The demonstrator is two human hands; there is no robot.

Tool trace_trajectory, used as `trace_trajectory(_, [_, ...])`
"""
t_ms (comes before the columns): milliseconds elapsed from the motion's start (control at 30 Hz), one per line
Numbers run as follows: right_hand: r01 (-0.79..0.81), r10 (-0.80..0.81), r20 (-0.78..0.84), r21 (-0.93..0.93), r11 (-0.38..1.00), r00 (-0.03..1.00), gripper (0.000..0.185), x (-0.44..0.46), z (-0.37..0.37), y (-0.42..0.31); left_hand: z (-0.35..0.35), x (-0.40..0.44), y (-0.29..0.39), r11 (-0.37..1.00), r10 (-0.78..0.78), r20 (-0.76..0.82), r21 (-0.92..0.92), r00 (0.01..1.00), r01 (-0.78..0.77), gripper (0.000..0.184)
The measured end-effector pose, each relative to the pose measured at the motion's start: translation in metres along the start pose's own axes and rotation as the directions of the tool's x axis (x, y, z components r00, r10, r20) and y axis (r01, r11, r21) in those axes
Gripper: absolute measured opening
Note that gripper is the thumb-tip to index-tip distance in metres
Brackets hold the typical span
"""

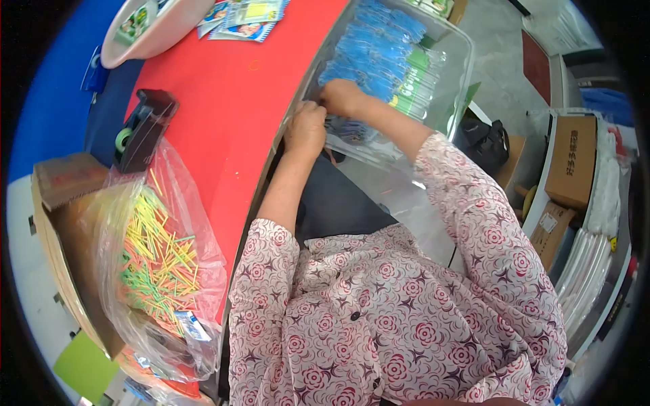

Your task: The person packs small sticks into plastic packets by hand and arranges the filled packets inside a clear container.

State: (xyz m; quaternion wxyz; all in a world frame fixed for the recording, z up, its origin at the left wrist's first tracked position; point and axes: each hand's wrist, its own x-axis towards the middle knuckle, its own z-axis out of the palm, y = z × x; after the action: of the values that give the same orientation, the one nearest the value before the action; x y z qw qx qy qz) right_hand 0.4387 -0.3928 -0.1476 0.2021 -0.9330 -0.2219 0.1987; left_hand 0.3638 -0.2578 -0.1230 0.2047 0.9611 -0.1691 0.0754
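My left hand (306, 130) is at the edge of the red table (237, 135), its fingers curled together. Right beside it, my right hand (343, 99) has its fingers bent down at the near side of a clear plastic bin (467, 64). Both hands look closed and nearly touch; whatever they hold is hidden behind the fingers. In the bin lie rows of blue clear-wrapped packs (372, 51) and packs with a green printed label (413, 84).
Left on the table are a black tape dispenser (144, 128) and a clear bag of coloured thin sticks (162, 257) by a cardboard box (61, 250). A pale bowl (162, 40), flat packets (250, 24) and a rubber band (254, 65) lie further up. Shelved cartons (571, 159) stand right.
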Motion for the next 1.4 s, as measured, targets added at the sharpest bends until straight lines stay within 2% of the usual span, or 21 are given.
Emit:
trace_trajectory(33, [0.019,-0.019,0.003,-0.009,1.0,1.0,0.023,-0.002,-0.007,0.002,-0.003,-0.002,0.004,0.999,0.005,-0.074,-0.051,0.997,-0.009,0.014])
trace_trajectory(67, [0.073,-0.071,-0.068,0.031,0.997,0.995,0.026,-0.012,-0.025,-0.001,-0.006,-0.004,0.008,0.994,0.007,-0.144,-0.103,0.99,-0.022,0.017])
trace_trajectory(100, [0.125,-0.115,-0.138,0.07,0.99,0.984,0.03,-0.022,-0.034,0.001,-0.021,-0.008,0.019,0.995,-0.007,-0.15,-0.102,0.989,-0.008,0.017])
trace_trajectory(167, [0.168,-0.008,-0.529,0.255,0.952,0.849,0.038,-0.031,-0.039,0.015,-0.063,-0.019,0.041,0.856,-0.144,-0.108,-0.513,0.984,0.069,0.023])
trace_trajectory(233, [0.137,0.293,-0.501,0.657,0.742,0.814,0.034,-0.069,-0.069,0.002,-0.127,-0.039,0.069,0.767,-0.063,0.09,-0.633,0.994,0.106,0.027])
trace_trajectory(300, [0.265,0.374,-0.546,0.765,0.587,0.749,0.031,-0.105,-0.085,-0.02,-0.185,-0.062,0.093,0.645,-0.02,0.026,-0.764,0.999,0.033,0.027])
trace_trajectory(367, [0.298,0.349,-0.551,0.769,0.566,0.758,0.029,-0.122,-0.085,-0.034,-0.251,-0.085,0.099,0.468,0.039,-0.182,-0.865,0.983,-0.179,0.031])
trace_trajectory(500, [0.379,0.242,-0.56,0.763,0.524,0.793,0.024,-0.138,-0.07,-0.079,-0.263,-0.106,0.12,0.547,-0.041,-0.295,-0.806,0.954,-0.226,0.03])
trace_trajectory(533, [0.411,0.2,-0.569,0.756,0.509,0.798,0.024,-0.137,-0.067,-0.095,-0.299,-0.15,0.087,0.58,-0.057,-0.332,-0.779,0.942,-0.239,0.03])
trace_trajectory(567, [0.418,0.169,-0.544,0.777,0.471,0.822,0.023,-0.138,-0.061,-0.113,-0.328,-0.168,0.082,0.614,-0.073,-0.365,-0.749,0.928,-0.247,0.029])
trace_trajectory(633, [0.4,0.11,-0.476,0.826,0.397,0.872,0.022,-0.138,-0.048,-0.147,-0.32,-0.182,0.094,0.673,-0.11,-0.416,-0.7,0.903,-0.24,0.029])
trace_trajectory(733, [0.4,-0.003,-0.426,0.847,0.351,0.905,0.02,-0.133,-0.037,-0.194,-0.333,-0.228,0.114,0.732,-0.163,-0.463,-0.649,0.871,-0.208,0.027])
trace_trajectory(833, [0.395,-0.083,-0.389,0.869,0.298,0.918,0.019,-0.131,-0.019,-0.239,-0.353,-0.257,0.106,0.775,-0.181,-0.492,-0.604,0.851,-0.184,0.026])
trace_trajectory(1067, [0.402,-0.329,-0.295,0.854,0.33,0.897,0.019,-0.13,0.006,-0.315,-0.379,-0.334,0.089,0.78,-0.238,-0.653,-0.57,0.719,-0.259,0.024])
trace_trajectory(1200, [0.434,-0.443,-0.247,0.81,0.394,0.862,0.019,-0.13,0.01,-0.351,-0.382,-0.336,0.063,0.786,-0.269,-0.73,-0.544,0.628,-0.295,0.023])
trace_trajectory(1300, [0.668,-0.562,-0.362,0.434,0.604,0.744,0.019,-0.111,0.016,-0.367,-0.387,-0.33,0.039,0.784,-0.304,-0.745,-0.549,0.593,-0.289,0.022])
trace_trajectory(1333, [0.666,-0.561,-0.361,0.435,0.606,0.745,0.019,-0.098,0.018,-0.367,-0.388,-0.338,0.04,0.784,-0.307,-0.751,-0.548,0.585,-0.291,0.021])
trace_trajectory(1400, [0.721,-0.563,-0.464,0.31,0.619,0.684,0.019,-0.061,0.018,-0.366,-0.39,-0.343,0.046,0.794,-0.283,-0.771,-0.522,0.571,-0.311,0.021])
